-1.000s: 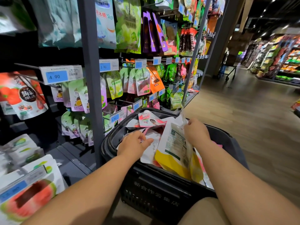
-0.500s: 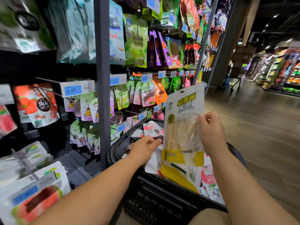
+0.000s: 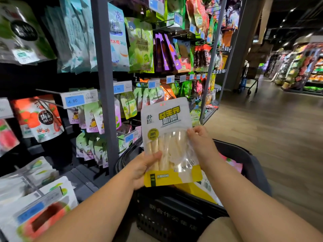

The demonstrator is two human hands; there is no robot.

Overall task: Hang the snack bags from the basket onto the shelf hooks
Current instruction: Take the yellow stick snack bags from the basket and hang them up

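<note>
The white-and-yellow snack bag (image 3: 168, 117) hides much of the black basket (image 3: 248, 159); the packets inside are hard to make out. The bag stands upright above the basket, long axis vertical and print facing the camera. The left hand (image 3: 142, 169) grips its lower-left edge and the right hand (image 3: 201, 142) pinches its right edge.

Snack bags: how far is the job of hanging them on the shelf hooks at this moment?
Done: many packets hang on the shelf, but which of them came from the basket cannot be told. In hand: the left hand and the right hand hold one white and yellow bag upright above the basket, on no hook yet. Left: hang it, then the other bags lying in the basket.
</note>
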